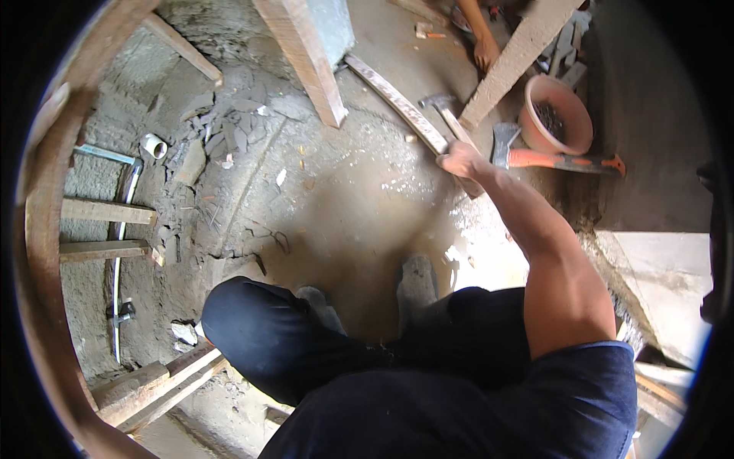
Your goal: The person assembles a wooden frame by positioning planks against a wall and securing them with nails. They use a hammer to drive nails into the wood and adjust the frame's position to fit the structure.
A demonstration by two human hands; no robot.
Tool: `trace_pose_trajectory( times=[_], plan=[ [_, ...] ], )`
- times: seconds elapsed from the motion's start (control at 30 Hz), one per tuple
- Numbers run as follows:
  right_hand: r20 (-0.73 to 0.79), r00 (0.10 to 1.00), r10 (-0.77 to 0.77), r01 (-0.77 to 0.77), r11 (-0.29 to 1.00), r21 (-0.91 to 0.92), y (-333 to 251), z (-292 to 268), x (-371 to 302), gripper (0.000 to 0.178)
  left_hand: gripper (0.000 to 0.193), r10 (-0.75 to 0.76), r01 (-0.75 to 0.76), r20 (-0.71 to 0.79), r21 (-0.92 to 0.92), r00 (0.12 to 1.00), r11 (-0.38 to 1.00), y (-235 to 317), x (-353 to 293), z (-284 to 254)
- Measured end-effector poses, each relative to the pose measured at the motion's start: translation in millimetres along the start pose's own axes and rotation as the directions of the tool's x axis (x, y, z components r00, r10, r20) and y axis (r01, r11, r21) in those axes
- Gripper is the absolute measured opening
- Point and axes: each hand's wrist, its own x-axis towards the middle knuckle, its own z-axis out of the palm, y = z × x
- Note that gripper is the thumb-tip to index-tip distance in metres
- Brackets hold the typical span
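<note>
My right hand [461,160] reaches forward over the wet concrete floor and is closed around the wooden handle of a hammer [439,102]. The hammer's steel head lies just beyond my hand, beside a long wooden strip [394,99]. A hatchet [562,161] with an orange handle lies just right of my hand, its grey blade near my knuckles. My left hand is out of sight. My knees in dark trousers and my dusty shoes [417,283] fill the lower middle.
An orange bowl [556,116] holding nails stands behind the hatchet. Another person's hand [485,53] rests on the floor at the top. Wooden posts [306,57] lean in, broken concrete rubble [218,126] lies at the left, and a pipe [126,191] runs along the left wall.
</note>
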Motion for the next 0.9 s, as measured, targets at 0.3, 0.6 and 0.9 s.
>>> trace_pose_trajectory(
  times=[0.3,0.6,0.9],
  plan=[
    [0.087,0.996,-0.033,-0.069,0.373,0.925,-22,-16,-52,0.042,0.092,0.052,-0.052,0.101,-0.003,0.993,0.999,15,9,0],
    [-0.255,0.908,-0.333,0.243,-0.076,0.967,-133,-114,-106,0.058,0.084,0.127,-0.127,0.113,-0.014,0.985,0.992,16,13,-4],
    [-0.792,0.512,-0.334,0.832,-0.036,0.553,-232,-203,-159,0.045,0.070,0.200,-0.176,0.190,-0.133,0.961,0.975,22,13,-11]
  ],
)
